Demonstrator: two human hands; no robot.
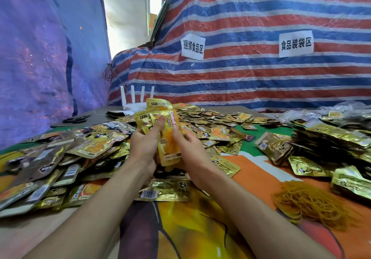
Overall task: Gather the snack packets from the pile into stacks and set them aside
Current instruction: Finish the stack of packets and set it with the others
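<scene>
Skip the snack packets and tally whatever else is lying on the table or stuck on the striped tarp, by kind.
Paper signs: 2
White router: 1
Scissors: 1
Heap of rubber bands: 1
Total: 5

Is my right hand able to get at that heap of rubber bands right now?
Probably yes: the rubber bands lie to the right of the right hand with nothing tall in between. But it and the left hand both grip the packet stack, so it would have to let go first.
</scene>
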